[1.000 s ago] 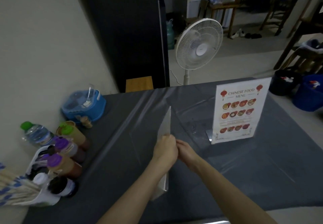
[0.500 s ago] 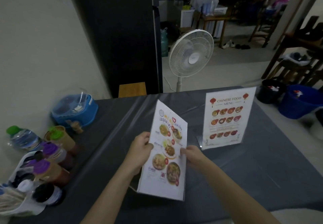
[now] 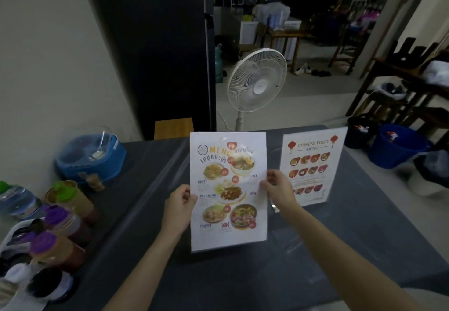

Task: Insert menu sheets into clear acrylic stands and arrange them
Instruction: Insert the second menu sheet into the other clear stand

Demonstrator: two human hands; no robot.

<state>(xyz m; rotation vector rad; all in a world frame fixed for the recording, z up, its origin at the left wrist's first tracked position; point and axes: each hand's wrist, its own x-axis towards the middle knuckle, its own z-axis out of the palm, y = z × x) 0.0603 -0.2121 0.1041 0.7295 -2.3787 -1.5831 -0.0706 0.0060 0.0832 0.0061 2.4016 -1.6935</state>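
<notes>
I hold a clear acrylic stand with a colourful food menu sheet inside it, upright and facing me above the dark table. My left hand grips its left edge and my right hand grips its right edge. To the right, a second stand with a "Chinese Food Menu" sheet stands upright on the table, just behind my right hand.
Sauce bottles with purple and green caps, a water bottle and a blue lidded container crowd the table's left side. A white fan stands beyond the far edge. Blue and black buckets sit on the floor at right.
The stand in my hands has turned from edge-on to fully facing me, and both hands have spread to its left and right edges. The camera view tilted upward.
</notes>
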